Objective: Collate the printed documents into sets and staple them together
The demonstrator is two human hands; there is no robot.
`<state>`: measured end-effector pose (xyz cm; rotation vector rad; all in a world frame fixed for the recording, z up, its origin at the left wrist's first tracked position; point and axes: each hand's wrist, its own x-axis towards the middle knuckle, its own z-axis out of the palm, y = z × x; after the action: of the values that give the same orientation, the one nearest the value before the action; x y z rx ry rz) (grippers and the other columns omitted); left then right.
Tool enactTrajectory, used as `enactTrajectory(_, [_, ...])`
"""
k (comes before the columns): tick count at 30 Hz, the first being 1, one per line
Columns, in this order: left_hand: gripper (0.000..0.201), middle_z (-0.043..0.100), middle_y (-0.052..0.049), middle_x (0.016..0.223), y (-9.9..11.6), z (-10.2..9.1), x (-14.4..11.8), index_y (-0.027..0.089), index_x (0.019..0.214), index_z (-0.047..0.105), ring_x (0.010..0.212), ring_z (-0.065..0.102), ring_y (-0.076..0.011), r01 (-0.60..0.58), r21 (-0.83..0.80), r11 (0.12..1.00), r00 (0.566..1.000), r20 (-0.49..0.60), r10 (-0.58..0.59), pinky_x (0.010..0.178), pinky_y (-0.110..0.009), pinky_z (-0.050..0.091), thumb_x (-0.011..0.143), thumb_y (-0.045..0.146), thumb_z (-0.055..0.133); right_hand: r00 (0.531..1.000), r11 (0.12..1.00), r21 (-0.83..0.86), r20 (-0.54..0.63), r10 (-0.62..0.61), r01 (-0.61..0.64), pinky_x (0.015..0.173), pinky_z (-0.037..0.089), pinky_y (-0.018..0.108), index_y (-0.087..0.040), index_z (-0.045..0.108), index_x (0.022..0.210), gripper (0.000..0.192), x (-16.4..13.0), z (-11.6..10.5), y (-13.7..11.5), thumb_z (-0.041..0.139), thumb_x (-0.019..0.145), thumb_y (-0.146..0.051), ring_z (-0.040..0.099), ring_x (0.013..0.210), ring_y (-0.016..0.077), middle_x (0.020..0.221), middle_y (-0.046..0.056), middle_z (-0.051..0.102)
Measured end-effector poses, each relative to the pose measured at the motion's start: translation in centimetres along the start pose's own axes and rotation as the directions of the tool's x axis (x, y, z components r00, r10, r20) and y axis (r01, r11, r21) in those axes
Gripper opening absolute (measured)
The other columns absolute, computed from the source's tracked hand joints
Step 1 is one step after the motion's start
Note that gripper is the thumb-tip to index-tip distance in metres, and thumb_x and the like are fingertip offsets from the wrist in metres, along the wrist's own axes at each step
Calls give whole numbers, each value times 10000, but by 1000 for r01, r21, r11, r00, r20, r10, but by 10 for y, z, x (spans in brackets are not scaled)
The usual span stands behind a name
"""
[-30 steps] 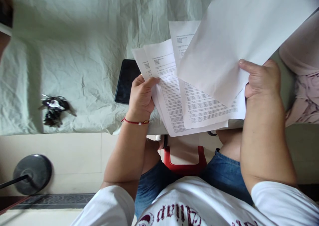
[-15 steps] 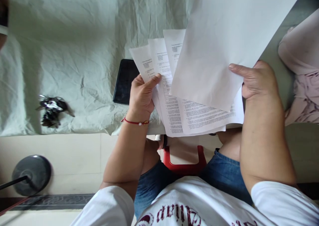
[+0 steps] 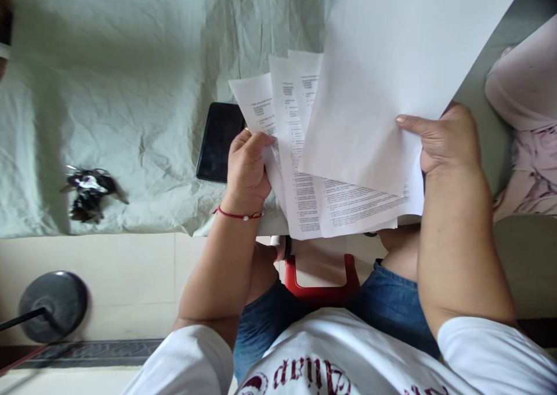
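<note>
Several printed paper sheets (image 3: 304, 203) are fanned out over the table's near edge, lines of small text facing up. My left hand (image 3: 249, 166) pinches the leftmost sheet, thumb on top, fingers hidden underneath. A red string bracelet circles that wrist. On the right, a large blank-looking sheet (image 3: 374, 82) overlaps the printed ones and reaches past the top of the view. My right hand (image 3: 444, 138) grips the papers at their right side, its thumb on the blank sheet and its other fingers behind. A black phone or tablet (image 3: 217, 142) lies just left of my left hand.
A crumpled pale green cloth (image 3: 130, 93) covers the table. At its left front lies a small dark, shiny bundle (image 3: 92, 192). Someone's pink clothing (image 3: 528, 151) is at the right edge. Below are a red stool (image 3: 322, 293) and a round black stand base (image 3: 54, 305).
My left thumb has drawn back from the middle printed sheet to the leftmost one. The fanned sheets have shifted slightly, the middle one standing higher. My right hand keeps its grip.
</note>
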<state>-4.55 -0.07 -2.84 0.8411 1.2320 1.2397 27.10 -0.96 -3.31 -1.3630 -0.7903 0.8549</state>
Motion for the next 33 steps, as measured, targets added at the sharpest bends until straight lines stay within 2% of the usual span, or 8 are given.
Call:
enactTrajectory(5, [274, 857, -36, 1046, 2, 2, -4, 267, 914, 758, 1220, 787, -309, -67, -33, 997, 998, 14, 68, 1041, -416, 643, 707, 335, 925, 992, 987, -116, -55, -114, 107, 1124, 622, 557, -206, 800, 927, 480, 8, -8, 7, 1020, 511, -304, 792, 1058, 300, 1078, 60, 842])
enactTrajectory(10, [337, 865, -16, 1110, 0, 0, -3, 306, 958, 772, 1333, 741, -338, -70, -23, 997, 997, 26, 71, 1119, -504, 607, 728, 419, 992, 969, 965, -156, -97, -229, 212, 1128, 618, 583, -220, 814, 920, 443, 12, -14, 3, 1032, 549, -323, 799, 1134, 360, 1134, 100, 840])
enactTrajectory(13, [302, 872, 7, 1086, 1, 0, -4, 320, 936, 789, 1352, 720, -346, -56, -52, 997, 998, 34, 58, 1166, -558, 571, 744, 405, 1006, 953, 953, -157, -116, -280, 261, 1126, 628, 574, -249, 834, 922, 424, 16, -19, 3, 1022, 551, -335, 803, 1150, 358, 1121, 66, 851])
enactTrajectory(18, [343, 879, 20, 1030, 4, 3, -7, 306, 916, 803, 1293, 762, -342, -50, -108, 993, 997, 46, 56, 1089, -540, 627, 697, 394, 1052, 891, 927, -104, -255, -375, 361, 1142, 623, 529, -224, 810, 990, 413, 35, -30, 13, 926, 617, -90, 825, 1117, 284, 1092, 20, 847])
enactTrajectory(20, [382, 885, 18, 1022, 5, 4, -8, 299, 915, 806, 1254, 785, -330, -34, -96, 995, 996, 74, 41, 1052, -498, 655, 663, 426, 1063, 869, 924, -112, -315, -382, 366, 1160, 607, 525, -192, 789, 1039, 426, 44, -35, 18, 839, 671, 18, 819, 1174, 264, 1120, 14, 835])
enactTrajectory(24, [427, 891, -44, 1135, 4, 5, -9, 281, 935, 801, 1263, 794, -346, -4, -22, 1000, 992, 124, 7, 978, -443, 694, 653, 480, 1051, 870, 948, -86, -377, -317, 308, 1148, 610, 533, -187, 773, 1184, 537, 57, -46, 26, 692, 750, 118, 799, 1271, 239, 1213, 3, 820])
enactTrajectory(30, [354, 883, -66, 1111, 2, 4, -8, 279, 942, 793, 1286, 793, -359, 4, -13, 1000, 993, 122, -2, 991, -455, 709, 717, 434, 1018, 876, 950, -30, -378, -299, 312, 1130, 624, 554, -198, 745, 1048, 398, 66, -59, 38, 684, 797, 104, 784, 1333, 272, 1348, 16, 815])
enactTrajectory(33, [328, 883, -73, 1110, 3, 5, -8, 268, 927, 795, 1277, 798, -360, 15, -17, 1000, 993, 113, -13, 1005, -461, 707, 730, 415, 1012, 866, 946, -54, -388, -314, 319, 1118, 636, 563, -199, 747, 1018, 382, 67, -61, 39, 707, 783, 100, 812, 1273, 264, 1303, 3, 835])
